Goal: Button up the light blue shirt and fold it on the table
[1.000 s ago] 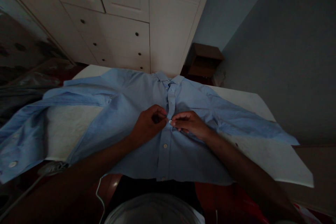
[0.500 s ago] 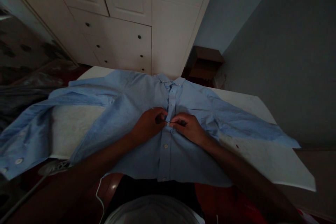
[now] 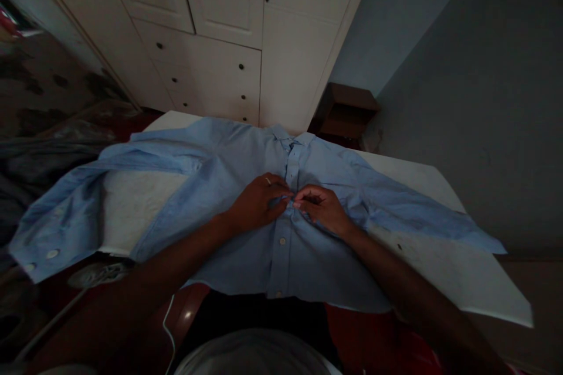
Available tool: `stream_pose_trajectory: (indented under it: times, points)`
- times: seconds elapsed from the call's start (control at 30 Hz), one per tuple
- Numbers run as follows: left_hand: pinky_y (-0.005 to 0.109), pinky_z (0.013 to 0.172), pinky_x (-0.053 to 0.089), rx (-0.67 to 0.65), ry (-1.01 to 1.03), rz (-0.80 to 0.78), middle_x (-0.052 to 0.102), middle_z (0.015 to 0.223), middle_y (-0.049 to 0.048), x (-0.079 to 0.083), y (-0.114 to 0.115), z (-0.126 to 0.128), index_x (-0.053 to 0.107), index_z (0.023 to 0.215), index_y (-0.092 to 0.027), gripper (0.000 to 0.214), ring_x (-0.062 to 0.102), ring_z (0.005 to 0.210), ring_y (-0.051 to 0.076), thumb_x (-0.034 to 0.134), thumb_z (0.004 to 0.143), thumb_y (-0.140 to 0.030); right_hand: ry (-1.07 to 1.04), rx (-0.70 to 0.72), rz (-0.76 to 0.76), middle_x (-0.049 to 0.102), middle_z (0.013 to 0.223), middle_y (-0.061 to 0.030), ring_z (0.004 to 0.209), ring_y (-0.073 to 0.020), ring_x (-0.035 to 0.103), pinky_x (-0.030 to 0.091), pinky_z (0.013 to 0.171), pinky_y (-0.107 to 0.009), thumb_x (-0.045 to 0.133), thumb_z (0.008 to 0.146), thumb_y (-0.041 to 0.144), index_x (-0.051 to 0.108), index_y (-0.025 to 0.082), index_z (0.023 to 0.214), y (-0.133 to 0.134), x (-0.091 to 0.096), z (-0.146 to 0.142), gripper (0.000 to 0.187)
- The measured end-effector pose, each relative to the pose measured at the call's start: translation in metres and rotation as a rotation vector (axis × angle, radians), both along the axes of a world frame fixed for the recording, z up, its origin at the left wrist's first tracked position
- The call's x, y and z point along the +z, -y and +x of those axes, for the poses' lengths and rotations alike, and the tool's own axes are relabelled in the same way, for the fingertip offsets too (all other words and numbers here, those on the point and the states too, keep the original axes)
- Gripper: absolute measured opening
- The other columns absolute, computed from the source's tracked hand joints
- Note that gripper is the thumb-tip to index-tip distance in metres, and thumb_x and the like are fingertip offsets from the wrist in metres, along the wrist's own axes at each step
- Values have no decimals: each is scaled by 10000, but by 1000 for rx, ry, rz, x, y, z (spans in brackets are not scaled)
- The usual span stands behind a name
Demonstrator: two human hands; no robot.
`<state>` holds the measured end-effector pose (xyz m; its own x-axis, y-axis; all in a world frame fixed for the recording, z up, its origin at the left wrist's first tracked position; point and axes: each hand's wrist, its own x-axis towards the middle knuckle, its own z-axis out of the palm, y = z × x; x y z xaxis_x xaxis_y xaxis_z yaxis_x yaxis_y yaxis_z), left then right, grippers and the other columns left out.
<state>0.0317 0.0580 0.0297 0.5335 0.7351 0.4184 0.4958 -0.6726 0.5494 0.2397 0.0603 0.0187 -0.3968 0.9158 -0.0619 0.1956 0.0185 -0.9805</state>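
Note:
A light blue long-sleeved shirt (image 3: 237, 158) lies spread front side up, its collar at the far side and its sleeves out to both sides. My left hand (image 3: 264, 202), with a ring on one finger, pinches the front placket about halfway down. Close against it, my right hand (image 3: 323, 208) pinches the same strip between thumb and forefinger. The fingertips of both hands nearly meet and hide the button there. Below them a white button (image 3: 282, 241) shows on the placket, and another sits near the hem.
Under the shirt is a white board or table (image 3: 440, 269), its front edge close to my body. A white wardrobe (image 3: 290, 70) stands behind it, with a small brown cabinet (image 3: 347, 108) at its right. A shoe (image 3: 97, 274) and a white cable (image 3: 167, 328) are at lower left.
My left fingers have straightened and closed in over the button, which showed between my hands before. Both hands stay at the placket. The whole view has shifted slightly.

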Motion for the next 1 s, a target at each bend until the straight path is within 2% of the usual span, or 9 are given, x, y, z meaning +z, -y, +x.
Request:
stream_pose_trajectory:
  times: [0.13,0.3,0.6,0.77,1.0]
  points:
    - [306,804,504,-32,221,-178,707,871,51,5,3,5,722,900,-220,190,637,851,158,552,866,-297,-2,-12,109,567,613,33,486,-81,473,375,465,-213,729,744,411,636,201,743,2,-1,-1,229]
    - [262,714,487,-43,277,-374,710,829,32,8,5,8,730,832,-225,152,634,772,136,601,819,-303,32,-25,272,615,708,-3,636,-128,555,440,608,-256,721,761,421,656,216,737,2,-4,0,216]
    - [266,730,485,-109,266,-374,690,816,26,13,5,5,720,837,-211,133,623,762,125,597,807,-252,73,4,469,633,731,-23,686,-154,579,455,689,-298,654,829,472,670,230,724,5,5,3,263]
    - [258,693,496,-121,292,-410,699,817,34,15,7,5,692,840,-192,112,625,752,127,643,761,-255,114,11,511,636,722,-26,688,-162,580,456,692,-308,637,831,508,668,232,712,4,7,4,302]
    - [242,657,531,-174,399,-466,685,833,28,9,8,5,628,864,-175,123,644,740,119,659,750,-210,161,30,562,641,719,-30,696,-171,593,461,683,-315,631,833,518,667,239,714,3,8,5,305]
